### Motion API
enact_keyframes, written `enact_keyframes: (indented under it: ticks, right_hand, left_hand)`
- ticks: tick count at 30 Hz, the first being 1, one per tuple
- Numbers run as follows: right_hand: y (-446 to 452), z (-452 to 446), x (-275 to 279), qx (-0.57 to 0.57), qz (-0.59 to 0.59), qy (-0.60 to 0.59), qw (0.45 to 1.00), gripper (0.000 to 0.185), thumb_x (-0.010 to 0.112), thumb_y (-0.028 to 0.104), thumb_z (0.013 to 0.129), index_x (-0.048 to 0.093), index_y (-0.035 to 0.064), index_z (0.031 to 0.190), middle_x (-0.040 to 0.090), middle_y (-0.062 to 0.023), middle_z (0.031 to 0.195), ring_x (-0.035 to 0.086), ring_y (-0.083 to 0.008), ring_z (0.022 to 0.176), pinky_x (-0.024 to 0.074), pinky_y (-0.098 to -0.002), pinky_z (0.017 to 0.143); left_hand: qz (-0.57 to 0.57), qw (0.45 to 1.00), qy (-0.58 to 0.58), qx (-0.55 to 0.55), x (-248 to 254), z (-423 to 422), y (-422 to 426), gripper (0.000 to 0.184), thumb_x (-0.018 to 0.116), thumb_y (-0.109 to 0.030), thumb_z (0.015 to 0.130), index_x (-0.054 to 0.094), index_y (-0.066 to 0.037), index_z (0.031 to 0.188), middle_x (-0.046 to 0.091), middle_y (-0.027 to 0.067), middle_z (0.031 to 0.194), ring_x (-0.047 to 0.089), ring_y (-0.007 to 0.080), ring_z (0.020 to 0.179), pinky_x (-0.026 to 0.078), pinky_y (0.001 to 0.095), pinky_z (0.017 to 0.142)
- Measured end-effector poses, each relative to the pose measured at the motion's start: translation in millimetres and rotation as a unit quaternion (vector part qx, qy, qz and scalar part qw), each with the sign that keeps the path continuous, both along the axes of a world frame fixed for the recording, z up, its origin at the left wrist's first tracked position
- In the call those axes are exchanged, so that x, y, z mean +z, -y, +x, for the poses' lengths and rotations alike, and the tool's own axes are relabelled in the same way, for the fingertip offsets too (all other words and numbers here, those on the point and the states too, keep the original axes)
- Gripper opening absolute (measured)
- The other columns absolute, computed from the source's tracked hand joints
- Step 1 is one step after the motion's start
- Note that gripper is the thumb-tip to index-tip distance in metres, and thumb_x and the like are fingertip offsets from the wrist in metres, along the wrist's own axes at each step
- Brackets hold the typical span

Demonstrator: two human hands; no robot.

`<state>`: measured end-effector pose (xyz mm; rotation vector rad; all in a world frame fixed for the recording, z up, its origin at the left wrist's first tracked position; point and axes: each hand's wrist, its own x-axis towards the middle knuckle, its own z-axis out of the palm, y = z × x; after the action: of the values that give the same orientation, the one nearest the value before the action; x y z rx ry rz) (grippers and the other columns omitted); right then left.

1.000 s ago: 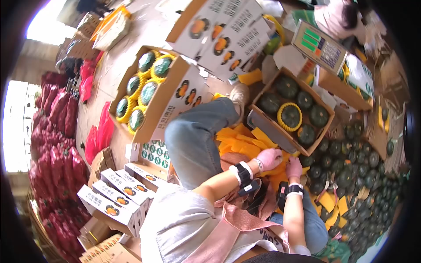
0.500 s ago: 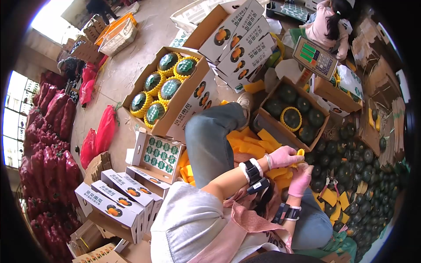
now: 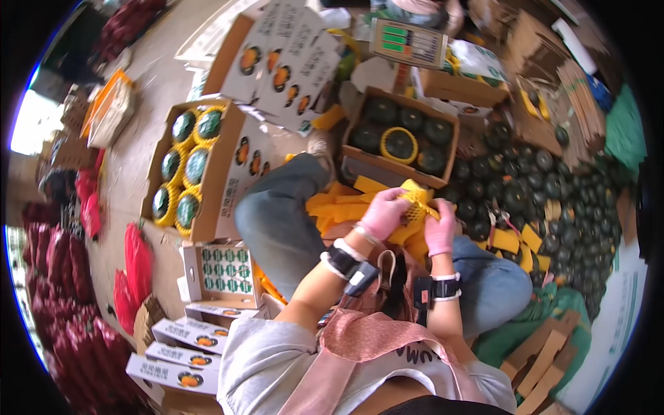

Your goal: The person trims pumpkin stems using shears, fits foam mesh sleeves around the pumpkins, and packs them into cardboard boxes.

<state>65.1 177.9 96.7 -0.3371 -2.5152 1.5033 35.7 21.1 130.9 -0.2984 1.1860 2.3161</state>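
Note:
Between my two pink-gloved hands a yellow foam net (image 3: 418, 206) is stretched. My left hand (image 3: 385, 214) pinches its left side, and my right hand (image 3: 440, 227) grips its right edge. Loose yellow foam nets (image 3: 339, 211) lie in a heap beneath and left of the hands. Just beyond stands an open cardboard box (image 3: 446, 153) of dark green squashes, one of which (image 3: 399, 145) wears a yellow net. Further left, another open box (image 3: 220, 149) holds several labelled squashes in yellow nets.
A large pile of dark squashes (image 3: 546, 187) covers the floor at right. A scale display (image 3: 408, 43) stands behind the box. White printed cartons (image 3: 173, 372) and a sticker sheet (image 3: 226, 269) are at lower left. Red mesh sacks (image 3: 76, 325) line the far left.
The net between my hands has been opened wider and shows its mesh. My hands have lifted slightly, and the camera view has turned, moving the boxes left in the picture.

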Motion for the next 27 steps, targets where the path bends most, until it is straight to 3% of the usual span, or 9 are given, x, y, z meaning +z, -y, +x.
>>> enact_keyframes:
  ticks: [2, 3, 4, 5, 8, 17, 23, 25, 27]
  right_hand:
    - [-12.4, 10.2, 15.1, 0.045, -0.417, 0.124, 0.899, 0.031, 0.057, -0.005, 0.072, 0.059, -0.0007, 0.103, 0.064, -0.0094, 0.099, 0.061, -0.0196, 0.089, 0.0485, -0.0306, 0.081]
    - [-13.2, 17.6, 34.3, 0.068, -0.663, 0.114, 0.736, 0.034, 0.057, -0.006, 0.071, 0.060, -0.0019, 0.105, 0.065, -0.0104, 0.103, 0.062, -0.0200, 0.093, 0.0488, -0.0306, 0.083]
    - [-13.1, 26.6, 30.0, 0.177, -0.320, -0.042, 0.930, 0.036, 0.058, -0.006, 0.070, 0.061, -0.0037, 0.105, 0.064, -0.0114, 0.105, 0.061, -0.0225, 0.101, 0.0471, -0.0321, 0.090]
    - [-16.2, 28.3, 27.5, 0.173, -0.437, 0.004, 0.883, 0.035, 0.059, -0.005, 0.070, 0.062, -0.0039, 0.105, 0.065, -0.0114, 0.105, 0.061, -0.0227, 0.101, 0.0467, -0.0325, 0.090]
    - [-13.0, 30.2, 32.6, 0.164, -0.655, 0.099, 0.731, 0.031, 0.061, -0.003, 0.072, 0.062, -0.0047, 0.102, 0.065, -0.0106, 0.104, 0.061, -0.0231, 0.098, 0.0446, -0.0342, 0.093]
    - [7.9, 23.4, 23.5, 0.009, -0.582, 0.066, 0.811, 0.025, 0.064, 0.009, 0.080, 0.059, 0.0007, 0.103, 0.061, -0.0023, 0.093, 0.059, -0.0127, 0.087, 0.0475, -0.0268, 0.082]
    - [-10.9, 28.4, 24.4, 0.134, -0.448, 0.112, 0.877, 0.017, 0.059, 0.005, 0.078, 0.062, -0.0007, 0.094, 0.063, -0.0031, 0.091, 0.060, -0.0133, 0.086, 0.0477, -0.0251, 0.079]
    - [4.2, 43.3, 36.3, 0.187, -0.367, 0.053, 0.910, 0.027, 0.059, 0.011, 0.084, 0.059, -0.0011, 0.108, 0.064, -0.0055, 0.098, 0.060, -0.0164, 0.093, 0.0482, -0.0289, 0.085]
    - [17.1, 34.1, 40.1, 0.270, -0.588, 0.247, 0.721, 0.038, 0.058, 0.019, 0.088, 0.052, -0.0012, 0.119, 0.061, -0.0078, 0.110, 0.057, -0.0178, 0.103, 0.0458, -0.0325, 0.091]
  left_hand:
    - [-0.125, 0.940, -0.315, -0.046, -4.6, -3.1, 21.7, 0.021, 0.058, -0.009, 0.085, 0.058, -0.001, 0.105, 0.062, 0.0053, 0.096, 0.061, 0.0157, 0.087, 0.050, 0.0282, 0.075]
    - [-0.357, 0.727, -0.585, -0.041, 2.0, -3.3, 29.2, 0.020, 0.058, -0.010, 0.087, 0.058, -0.001, 0.105, 0.062, 0.0045, 0.097, 0.061, 0.0162, 0.090, 0.050, 0.0291, 0.079]
    - [-0.085, 0.943, -0.307, -0.099, 6.3, -0.7, 26.6, 0.019, 0.058, -0.011, 0.088, 0.058, -0.002, 0.105, 0.062, 0.0040, 0.098, 0.061, 0.0161, 0.090, 0.049, 0.0295, 0.080]
    - [0.197, 0.970, 0.037, -0.138, 8.3, 2.0, 24.4, 0.018, 0.058, -0.013, 0.090, 0.058, -0.002, 0.105, 0.063, 0.0034, 0.100, 0.061, 0.0161, 0.090, 0.049, 0.0299, 0.082]
    - [0.116, 0.967, -0.099, -0.203, -1.4, 1.8, 24.8, 0.021, 0.057, -0.016, 0.091, 0.058, -0.001, 0.105, 0.062, 0.0031, 0.101, 0.058, 0.0131, 0.092, 0.045, 0.0276, 0.085]
    - [-0.287, 0.799, -0.525, -0.062, 5.2, -5.3, 3.3, 0.017, 0.071, -0.014, 0.079, 0.060, -0.001, 0.081, 0.055, 0.0066, 0.092, 0.054, 0.0194, 0.083, 0.043, 0.0291, 0.077]
    - [0.083, 0.861, -0.070, -0.497, -4.7, -24.8, 49.2, 0.037, 0.063, -0.026, 0.088, 0.058, 0.000, 0.113, 0.062, 0.0029, 0.105, 0.054, 0.0125, 0.099, 0.042, 0.0284, 0.091]
    - [0.017, 0.875, -0.131, -0.466, 5.4, -38.4, 61.5, 0.030, 0.062, -0.025, 0.088, 0.060, -0.001, 0.106, 0.063, 0.0023, 0.098, 0.057, 0.0118, 0.088, 0.046, 0.0281, 0.084]
    - [0.181, 0.962, 0.074, -0.193, 13.0, -40.3, 56.0, 0.023, 0.061, -0.023, 0.088, 0.058, -0.003, 0.101, 0.062, 0.0040, 0.094, 0.060, 0.0158, 0.085, 0.049, 0.0305, 0.082]
